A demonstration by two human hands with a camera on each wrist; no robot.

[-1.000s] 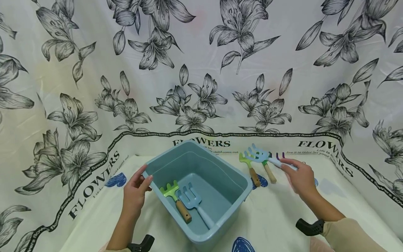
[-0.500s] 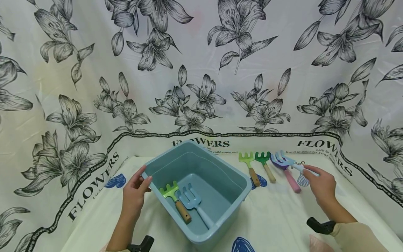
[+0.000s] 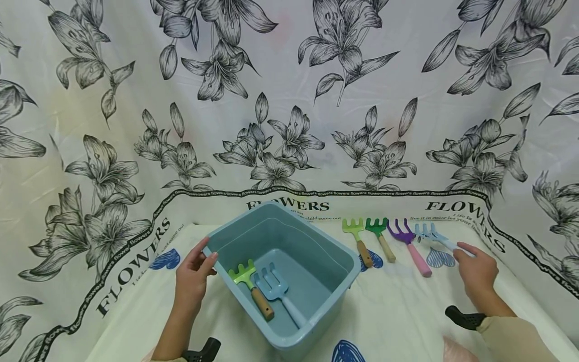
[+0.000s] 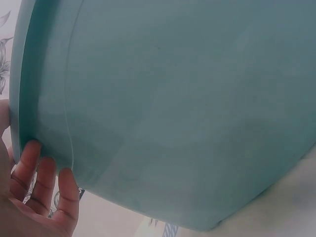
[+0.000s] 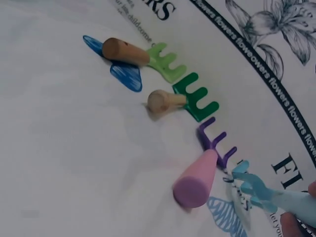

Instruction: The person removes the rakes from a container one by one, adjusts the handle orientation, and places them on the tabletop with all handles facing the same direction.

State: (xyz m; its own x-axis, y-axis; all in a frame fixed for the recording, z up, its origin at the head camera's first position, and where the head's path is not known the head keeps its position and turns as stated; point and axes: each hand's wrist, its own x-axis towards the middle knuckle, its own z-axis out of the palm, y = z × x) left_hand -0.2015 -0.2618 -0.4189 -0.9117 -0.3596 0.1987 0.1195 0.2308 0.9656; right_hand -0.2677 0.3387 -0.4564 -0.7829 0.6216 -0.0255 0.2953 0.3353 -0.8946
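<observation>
The right hand (image 3: 477, 269) pinches the handle end of a pale blue fork (image 3: 443, 240), whose tines reach away from the fingertips, low over the cloth (image 3: 389, 311); whether they touch it is not clear. The left hand (image 3: 194, 274) hooks its fingers against the outside of the blue bin (image 3: 312, 246), just below the rim, with the thumb close to the edge. Within the bin, beyond that thumb, lie a lime fork (image 3: 254, 289) and a grey-blue fork (image 3: 276, 291).

The likeliest trouble sits at the right fingertips: because they hold only the far end of the handle, the fork could swivel or droop, and its head could drop crookedly. Just beyond its tines, on the side toward the bin, is a purple fork (image 3: 413, 251) with a pink handle; a sideways slip could hook its prongs or knock it toward the dark green fork (image 3: 382, 241) and the yellow-green fork (image 3: 360, 244) farther along the row. At the left fingers, an uneven pull on one side of the rim might swing the bin round and slide the two forks inside it.
</observation>
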